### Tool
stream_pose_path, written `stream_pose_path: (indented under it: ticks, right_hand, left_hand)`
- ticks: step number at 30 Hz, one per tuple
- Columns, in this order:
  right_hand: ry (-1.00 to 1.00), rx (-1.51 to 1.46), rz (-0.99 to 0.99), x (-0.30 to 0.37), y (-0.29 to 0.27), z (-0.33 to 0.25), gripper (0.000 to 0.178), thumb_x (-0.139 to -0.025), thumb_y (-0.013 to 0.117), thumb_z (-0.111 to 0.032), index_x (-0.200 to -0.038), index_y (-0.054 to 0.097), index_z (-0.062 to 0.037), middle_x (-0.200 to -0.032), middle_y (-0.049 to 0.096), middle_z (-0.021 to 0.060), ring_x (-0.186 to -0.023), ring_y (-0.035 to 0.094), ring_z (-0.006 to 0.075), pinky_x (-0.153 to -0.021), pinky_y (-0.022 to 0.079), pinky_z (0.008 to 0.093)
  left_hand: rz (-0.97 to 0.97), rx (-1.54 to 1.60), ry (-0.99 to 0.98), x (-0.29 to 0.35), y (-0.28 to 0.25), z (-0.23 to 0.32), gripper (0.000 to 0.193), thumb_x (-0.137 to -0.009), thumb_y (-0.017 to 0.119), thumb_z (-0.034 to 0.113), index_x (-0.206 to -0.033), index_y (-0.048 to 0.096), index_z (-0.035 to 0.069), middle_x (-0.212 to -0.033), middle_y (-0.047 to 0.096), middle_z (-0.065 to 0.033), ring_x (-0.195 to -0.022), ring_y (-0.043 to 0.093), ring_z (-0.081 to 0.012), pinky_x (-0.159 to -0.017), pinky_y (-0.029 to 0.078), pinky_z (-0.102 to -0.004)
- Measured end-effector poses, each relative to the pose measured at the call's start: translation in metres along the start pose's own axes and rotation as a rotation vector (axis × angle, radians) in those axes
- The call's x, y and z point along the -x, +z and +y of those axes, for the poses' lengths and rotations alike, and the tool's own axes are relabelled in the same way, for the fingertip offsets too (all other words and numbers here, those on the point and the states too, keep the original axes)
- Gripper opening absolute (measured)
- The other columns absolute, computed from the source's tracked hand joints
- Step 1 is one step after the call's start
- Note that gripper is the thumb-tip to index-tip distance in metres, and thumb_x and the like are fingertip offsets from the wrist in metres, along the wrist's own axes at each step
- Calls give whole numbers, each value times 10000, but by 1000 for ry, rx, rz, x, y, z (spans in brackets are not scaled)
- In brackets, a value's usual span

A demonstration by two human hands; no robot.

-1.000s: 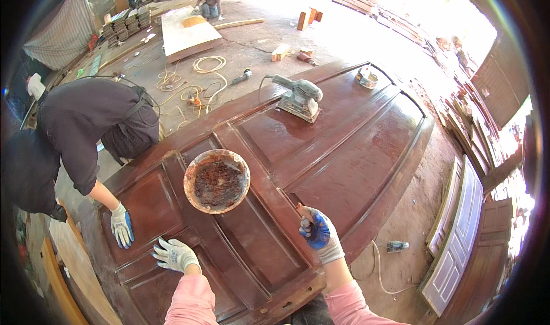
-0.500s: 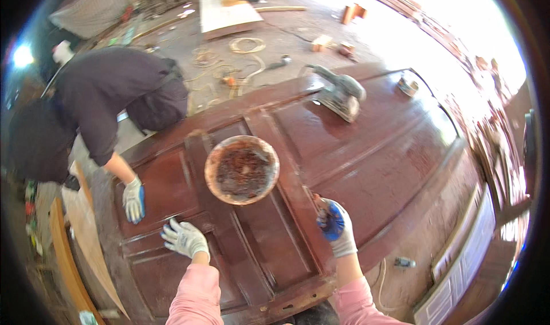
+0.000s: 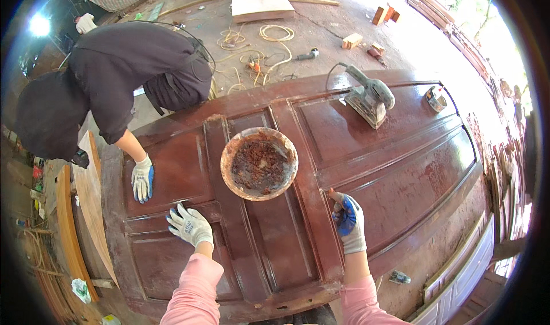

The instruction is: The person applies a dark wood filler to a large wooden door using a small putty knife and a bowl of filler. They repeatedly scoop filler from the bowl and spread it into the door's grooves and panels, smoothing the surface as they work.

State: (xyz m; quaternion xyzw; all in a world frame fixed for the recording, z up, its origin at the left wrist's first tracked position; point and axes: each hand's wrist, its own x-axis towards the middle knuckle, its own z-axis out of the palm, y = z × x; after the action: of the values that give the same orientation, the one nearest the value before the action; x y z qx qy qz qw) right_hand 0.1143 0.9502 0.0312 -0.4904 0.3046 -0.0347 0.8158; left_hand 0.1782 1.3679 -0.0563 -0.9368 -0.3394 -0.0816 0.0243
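A dark red-brown panelled wooden door point(image 3: 281, 302) lies flat in front of me. My left hand point(image 3: 192, 226), in a white glove with blue fingertips, rests on its left part by a raised moulding, fingers spread. My right hand point(image 3: 350, 222), gloved alike, is closed at the edge of the long right panel. A small reddish-brown tip pokes out past its fingers; the rest of what it holds is hidden. Between my hands, farther up, stands a round bowl point(image 3: 224, 167) with crumbly dark brown paste, its rim smeared.
Across the door at the left, a co-worker in dark clothes point(image 3: 123, 56) leans over, one gloved hand point(image 3: 142, 180) on a panel. A grey-green sander point(image 3: 372, 99) and a small open can point(image 3: 435, 100) sit on the door's far right. Cords point(image 3: 278, 33) and wood blocks point(image 3: 352, 40) lie on the floor.
The whole view has shifted, so the door and bowl appear farther right. Both my hands stay near the same spots on the door; the co-worker's hand remains on the left panel.
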Motion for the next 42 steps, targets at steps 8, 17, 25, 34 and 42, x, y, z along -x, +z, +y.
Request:
stream_pose_path:
  ticks: [8, 17, 25, 34, 42]
  right_hand:
    - [-73, -28, -1, -11, -24, 12, 275, -1039, 679, -191, -1203, 769, 10, -838, 656, -17, -693, 522, 58, -615, 419, 223]
    - [-301, 447, 95, -19, -21, 15, 228, -1016, 719, -154, -1190, 793, -26, -923, 718, 4, -800, 630, 103, -724, 491, 242]
    - [-743, 1101, 218, -32, 9, 36, 228, -944, 752, -80, -1165, 793, -38, -911, 684, 93, -842, 644, 216, -773, 528, 337]
    - [-971, 1383, 185, -37, 10, 59, 238, -889, 773, -141, -1126, 777, -114, -845, 590, 58, -799, 584, 264, -724, 507, 413]
    - [-882, 1266, 233, -40, 19, 57, 151, -896, 739, -92, -1046, 753, -87, -842, 592, 87, -817, 574, 299, -749, 499, 424]
  left_hand:
    - [66, -71, 58, -4, 26, -13, 483, -1118, 400, 393, -1545, 521, 203, -1615, 457, -184, -1513, 391, -435, -1206, 308, -645]
    - [91, -112, 92, -14, 33, -21, 484, -1117, 383, 443, -1542, 511, 250, -1592, 489, -143, -1504, 410, -336, -1175, 332, -607]
    - [91, -81, 109, -16, 31, -23, 470, -1117, 389, 405, -1536, 518, 237, -1572, 491, -155, -1482, 423, -361, -1167, 344, -601]
    - [74, -72, 120, -17, 31, -26, 474, -1119, 388, 393, -1556, 485, 237, -1590, 463, -164, -1496, 402, -334, -1161, 345, -593]
    - [64, -49, 123, -18, 32, -28, 482, -1118, 382, 396, -1564, 479, 241, -1603, 450, -171, -1510, 387, -338, -1170, 330, -590]
